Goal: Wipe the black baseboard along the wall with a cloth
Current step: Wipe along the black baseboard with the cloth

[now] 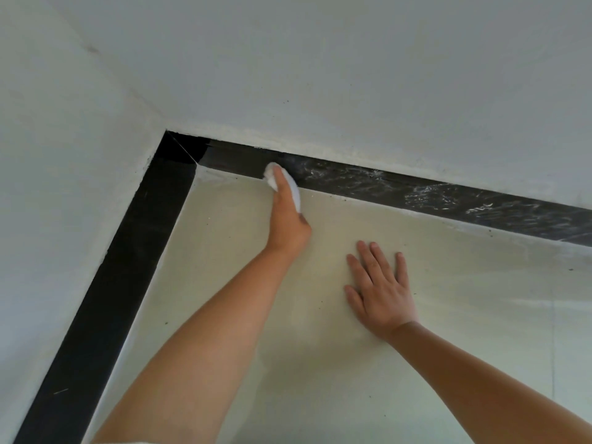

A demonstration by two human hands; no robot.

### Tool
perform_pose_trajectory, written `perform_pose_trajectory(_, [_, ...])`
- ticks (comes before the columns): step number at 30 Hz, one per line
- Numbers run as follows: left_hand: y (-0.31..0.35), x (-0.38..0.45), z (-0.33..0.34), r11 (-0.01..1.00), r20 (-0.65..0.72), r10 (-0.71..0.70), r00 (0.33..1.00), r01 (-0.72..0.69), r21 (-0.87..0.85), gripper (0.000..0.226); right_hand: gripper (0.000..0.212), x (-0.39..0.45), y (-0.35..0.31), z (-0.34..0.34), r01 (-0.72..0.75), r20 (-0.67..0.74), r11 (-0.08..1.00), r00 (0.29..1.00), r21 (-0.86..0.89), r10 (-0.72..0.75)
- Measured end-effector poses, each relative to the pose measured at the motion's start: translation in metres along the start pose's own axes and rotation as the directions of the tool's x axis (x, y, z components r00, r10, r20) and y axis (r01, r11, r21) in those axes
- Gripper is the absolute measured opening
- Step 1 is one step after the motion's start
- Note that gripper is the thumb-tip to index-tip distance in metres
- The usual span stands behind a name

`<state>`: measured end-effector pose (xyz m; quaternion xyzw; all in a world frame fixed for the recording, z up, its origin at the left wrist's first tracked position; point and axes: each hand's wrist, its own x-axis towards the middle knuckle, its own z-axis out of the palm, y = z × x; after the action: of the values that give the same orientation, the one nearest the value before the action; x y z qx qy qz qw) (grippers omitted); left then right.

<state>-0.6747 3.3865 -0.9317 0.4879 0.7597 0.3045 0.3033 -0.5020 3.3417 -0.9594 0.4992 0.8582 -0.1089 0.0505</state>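
- Wall (320, 59): pale, two faces meeting at a far-left corner.
- Floor (320, 363): cream, speckled with dark flecks.
- Black baseboard (416, 193): runs along the foot of both wall faces; glossy left of the cloth, smeared with whitish streaks to its right.
- Right hand (381, 290): palm down, fingers straight and spread, flat on the floor near the baseboard.
- Left hand (286, 216): fingers wrapped about the cloth, pressing it against the far baseboard.
- White cloth (272, 174): bunched at the fingertips, touching the baseboard right of the corner.
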Motion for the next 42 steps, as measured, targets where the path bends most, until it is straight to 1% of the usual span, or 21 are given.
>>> perform_pose_trajectory(3, [0.006, -0.005, 0.017, 0.996, 0.127, 0.029, 0.991, -0.018, -0.082, 0.081, 0.052, -0.002, 0.002, 0.001, 0.028, -0.03, 0.999, 0.999, 0.039, -0.026])
perform_pose_trajectory(6, [0.014, -0.01, 0.022, 0.992, 0.177, 0.041, 0.983, -0.019, -0.123, 0.08, 0.055, -0.001, 0.004, 0.0, 0.043, -0.007, 0.992, 0.999, 0.122, -0.042])
perform_pose_trajectory(7, [0.016, -0.014, 0.024, 0.989, 0.168, 0.04, 0.985, -0.015, -0.146, 0.08, 0.06, -0.002, 0.005, 0.0, 0.021, 0.024, 0.987, 0.999, 0.158, -0.025])
perform_pose_trajectory(9, [0.022, -0.019, 0.025, 0.985, 0.091, 0.008, 0.996, 0.008, -0.172, 0.08, 0.069, -0.005, 0.008, 0.0, 0.029, 0.056, 0.981, 0.998, 0.191, -0.041])
perform_pose_trajectory(11, [0.02, -0.019, 0.023, 0.985, 0.013, -0.029, 1.0, 0.031, -0.172, 0.081, 0.064, -0.007, 0.01, -0.001, 0.05, 0.039, 0.986, 0.998, 0.157, -0.057])
perform_pose_trajectory(14, [0.01, -0.008, 0.014, 0.99, -0.078, -0.02, 0.997, 0.009, -0.139, 0.079, 0.054, -0.009, 0.017, -0.006, 0.024, -0.039, 0.995, 0.999, 0.1, -0.02])
perform_pose_trajectory(17, [0.004, 0.006, 0.01, 0.998, -0.101, -0.035, 0.994, 0.029, -0.057, 0.079, 0.068, -0.014, 0.03, -0.009, 0.007, -0.056, 1.0, 0.998, 0.025, -0.005])
perform_pose_trajectory(18, [0.006, 0.009, 0.011, 0.997, -0.094, -0.042, 0.995, 0.035, -0.07, 0.08, 0.069, -0.016, 0.035, -0.009, -0.001, -0.052, 1.0, 0.999, 0.017, 0.002])
perform_pose_trajectory(21, [0.022, 0.01, 0.018, 0.989, -0.103, -0.083, 0.991, 0.069, -0.133, 0.077, 0.055, -0.025, 0.047, -0.006, -0.034, -0.012, 0.999, 0.999, 0.003, 0.034])
perform_pose_trajectory(23, [0.033, 0.006, 0.025, 0.987, -0.112, -0.062, 0.992, 0.044, -0.156, 0.079, 0.059, -0.029, 0.054, -0.003, -0.043, 0.025, 0.999, 0.999, -0.02, 0.044])
perform_pose_trajectory(25, [0.044, -0.002, 0.031, 0.985, -0.088, -0.05, 0.995, 0.035, -0.169, 0.082, 0.071, -0.032, 0.059, -0.002, -0.033, 0.056, 0.999, 0.998, -0.027, 0.035])
perform_pose_trajectory(26, [0.048, -0.007, 0.033, 0.987, -0.071, -0.026, 0.997, 0.014, -0.16, 0.082, 0.073, -0.033, 0.059, -0.002, -0.028, 0.06, 0.999, 0.998, -0.027, 0.029])
perform_pose_trajectory(27, [0.051, -0.012, 0.035, 0.991, -0.043, 0.009, 0.999, -0.015, -0.134, 0.083, 0.071, -0.033, 0.059, -0.002, -0.024, 0.059, 0.999, 0.998, -0.025, 0.026])
perform_pose_trajectory(30, [0.056, -0.024, 0.035, 0.995, 0.108, 0.096, 0.989, -0.095, -0.01, 0.087, 0.057, -0.032, 0.056, 0.0, -0.017, 0.022, 0.999, 1.0, -0.04, 0.018])
perform_pose_trajectory(32, [0.054, -0.031, 0.035, 0.98, 0.209, 0.181, 0.961, -0.193, 0.038, 0.09, 0.056, -0.031, 0.056, -0.001, -0.023, 0.009, 0.999, 1.0, -0.042, 0.023])
perform_pose_trajectory(34, [0.049, -0.037, 0.035, 0.968, 0.241, 0.223, 0.945, -0.243, 0.06, 0.089, 0.056, -0.031, 0.056, -0.001, -0.023, 0.004, 0.999, 1.0, -0.045, 0.023])
perform_pose_trajectory(35, [0.046, -0.039, 0.035, 0.974, 0.197, 0.198, 0.96, -0.215, 0.068, 0.088, 0.056, -0.031, 0.056, -0.001, -0.024, 0.006, 0.998, 1.0, -0.049, 0.024])
perform_pose_trajectory(37, [0.039, -0.038, 0.032, 0.996, 0.034, 0.076, 0.997, -0.077, 0.037, 0.087, 0.056, -0.031, 0.056, -0.001, -0.024, 0.008, 0.998, 1.0, -0.056, 0.025])
perform_pose_trajectory(39, [0.03, -0.033, 0.027, 1.0, -0.097, -0.028, 0.995, 0.029, 0.009, 0.085, 0.056, -0.031, 0.056, -0.002, -0.019, 0.009, 0.998, 1.0, -0.064, 0.02])
perform_pose_trajectory(41, [0.022, -0.024, 0.022, 0.996, -0.16, -0.084, 0.984, 0.087, 0.014, 0.084, 0.056, -0.03, 0.057, -0.002, -0.012, 0.01, 0.997, 1.0, -0.071, 0.013])
perform_pose_trajectory(42, [0.022, -0.02, 0.021, 0.994, -0.165, -0.1, 0.981, 0.104, 0.015, 0.084, 0.056, -0.03, 0.057, -0.002, -0.011, 0.013, 0.998, 1.0, -0.069, 0.012])
